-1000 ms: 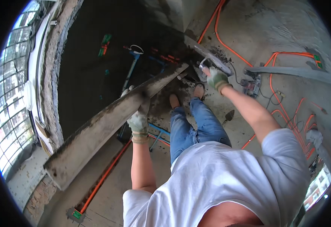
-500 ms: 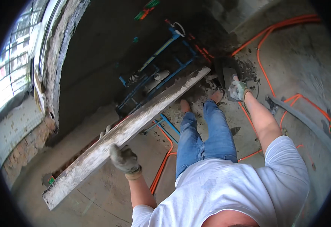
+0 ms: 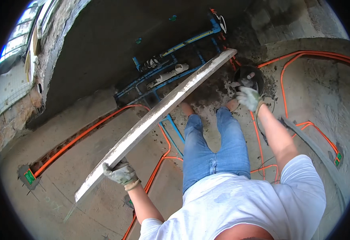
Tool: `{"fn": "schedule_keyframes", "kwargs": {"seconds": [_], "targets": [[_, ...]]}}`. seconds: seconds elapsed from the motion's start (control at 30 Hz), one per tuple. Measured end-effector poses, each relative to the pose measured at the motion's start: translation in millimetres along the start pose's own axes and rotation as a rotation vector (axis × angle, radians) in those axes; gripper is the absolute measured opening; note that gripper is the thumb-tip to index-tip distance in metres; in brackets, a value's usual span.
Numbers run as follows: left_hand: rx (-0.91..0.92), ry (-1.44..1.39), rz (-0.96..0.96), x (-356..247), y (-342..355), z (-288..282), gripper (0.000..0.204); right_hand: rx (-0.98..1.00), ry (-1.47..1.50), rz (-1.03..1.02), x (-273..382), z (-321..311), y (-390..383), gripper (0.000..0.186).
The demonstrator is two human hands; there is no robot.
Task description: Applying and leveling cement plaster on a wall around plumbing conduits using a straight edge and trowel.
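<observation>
My gloved left hand grips the lower part of a long, grey straightedge board, smeared with pale cement, that slants up to the right in front of me. My gloved right hand is open, fingers apart, just below a metal trowel handle at a black bucket; the trowel's blade is hard to make out in there. The board's far end passes left of the bucket, over wet, dark mortar near my feet.
Blue pipes and white fittings run along the dark plastered wall. Orange conduits lead to green boxes. A grey bar lies at right. A barred window with rough edges is at upper left.
My right hand has let go of the trowel at the bucket and opened. The board shifted and tilted across rightward, and my left hand now holds it nearer its lower end.
</observation>
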State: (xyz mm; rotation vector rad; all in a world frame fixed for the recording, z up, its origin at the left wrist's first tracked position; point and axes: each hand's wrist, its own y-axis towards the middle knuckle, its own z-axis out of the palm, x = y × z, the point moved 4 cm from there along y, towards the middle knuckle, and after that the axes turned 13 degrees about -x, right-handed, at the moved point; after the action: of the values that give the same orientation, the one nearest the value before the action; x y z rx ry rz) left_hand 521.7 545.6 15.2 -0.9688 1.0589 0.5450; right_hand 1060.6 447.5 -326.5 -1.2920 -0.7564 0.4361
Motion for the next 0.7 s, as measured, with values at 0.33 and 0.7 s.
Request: {"fn": "schedule_keyframes", "kwargs": {"seconds": [0.33, 0.7], "targets": [[-0.258, 0.090, -0.356, 109, 155, -21, 0.031, -0.084, 0.521, -0.005, -16, 223, -52, 0.027], [-0.220, 0.241, -0.674, 311, 292, 49, 0.038, -0.363, 0.282, 0.046, 30, 246, 145, 0.015]]}}
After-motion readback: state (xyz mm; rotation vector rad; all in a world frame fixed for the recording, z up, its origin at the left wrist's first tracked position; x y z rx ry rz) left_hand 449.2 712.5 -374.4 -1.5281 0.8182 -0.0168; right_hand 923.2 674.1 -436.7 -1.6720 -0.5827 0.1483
